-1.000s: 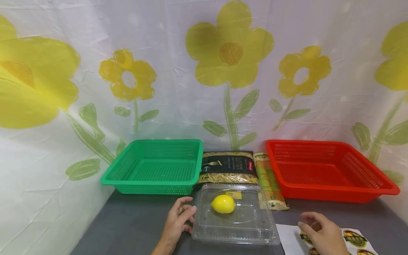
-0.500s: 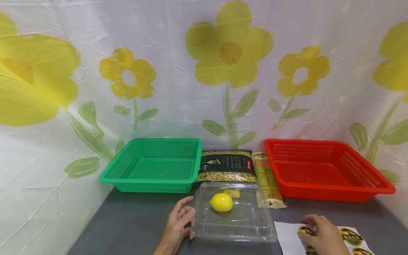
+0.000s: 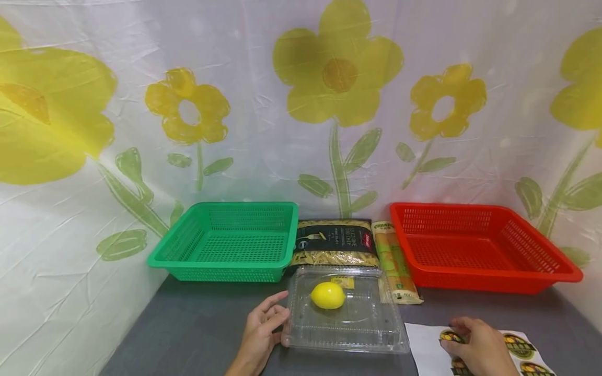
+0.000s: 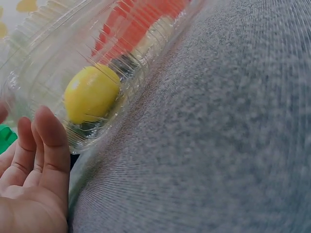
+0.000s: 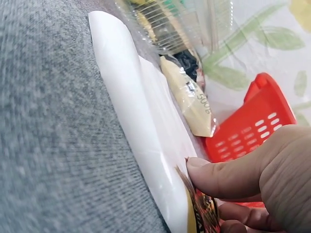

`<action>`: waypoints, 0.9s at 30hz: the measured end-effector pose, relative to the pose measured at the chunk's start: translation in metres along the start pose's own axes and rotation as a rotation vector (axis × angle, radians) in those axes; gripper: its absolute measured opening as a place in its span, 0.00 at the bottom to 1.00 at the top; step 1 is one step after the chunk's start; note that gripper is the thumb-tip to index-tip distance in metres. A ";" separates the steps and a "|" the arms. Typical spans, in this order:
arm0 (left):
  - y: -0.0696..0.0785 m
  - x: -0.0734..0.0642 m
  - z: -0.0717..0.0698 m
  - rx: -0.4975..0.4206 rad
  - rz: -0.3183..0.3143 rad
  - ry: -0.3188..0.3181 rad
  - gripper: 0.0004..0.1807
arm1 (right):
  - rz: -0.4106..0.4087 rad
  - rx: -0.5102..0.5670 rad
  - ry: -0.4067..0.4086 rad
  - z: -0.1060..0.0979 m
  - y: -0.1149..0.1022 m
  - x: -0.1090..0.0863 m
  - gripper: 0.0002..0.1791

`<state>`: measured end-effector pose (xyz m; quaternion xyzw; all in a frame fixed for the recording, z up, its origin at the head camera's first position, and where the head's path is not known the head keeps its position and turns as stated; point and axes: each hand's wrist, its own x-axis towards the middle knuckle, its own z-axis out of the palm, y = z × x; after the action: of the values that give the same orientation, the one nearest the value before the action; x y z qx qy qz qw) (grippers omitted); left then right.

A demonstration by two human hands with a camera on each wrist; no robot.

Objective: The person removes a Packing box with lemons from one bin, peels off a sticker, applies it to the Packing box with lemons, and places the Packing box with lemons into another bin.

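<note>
A clear plastic clamshell container (image 3: 348, 334) stands closed in the middle of the table, with a yellow lemon (image 3: 327, 295) seen through it. At its left side is my left hand (image 3: 258, 334), fingers loosely bent and fingertips right at the container's edge; the left wrist view shows no thing in the palm. My right hand (image 3: 482, 347) is over a white sheet of round stickers (image 3: 420, 339) to the right. In the right wrist view, my thumb and fingers pinch the edge of a dark and yellow sticker (image 5: 201, 208). My hand covers part of the sheet.
A green plastic basket (image 3: 226, 269) stands at the back left, a red one (image 3: 484, 277) at the back right. Between them lie a pasta bag (image 3: 336, 243) and a long noodle pack (image 3: 395, 261). A flower-printed curtain (image 3: 263, 104) hangs behind the grey table (image 3: 188, 329).
My right hand has come down onto the stickers, and its thumb and fingers have closed on one. My left hand stays beside the container. The view has shifted slightly.
</note>
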<state>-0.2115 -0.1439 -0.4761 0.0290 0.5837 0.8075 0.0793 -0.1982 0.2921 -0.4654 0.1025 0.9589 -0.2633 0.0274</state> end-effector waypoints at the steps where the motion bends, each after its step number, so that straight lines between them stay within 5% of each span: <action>1: -0.001 0.000 0.000 -0.003 -0.001 0.002 0.35 | 0.002 -0.001 0.000 0.000 0.000 0.000 0.34; 27: 0.001 -0.001 0.002 -0.030 -0.029 -0.010 0.32 | -0.156 0.009 0.054 0.000 0.005 -0.002 0.05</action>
<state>-0.2106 -0.1422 -0.4744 0.0233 0.5715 0.8148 0.0943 -0.1954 0.2962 -0.4674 0.0345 0.9631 -0.2661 -0.0198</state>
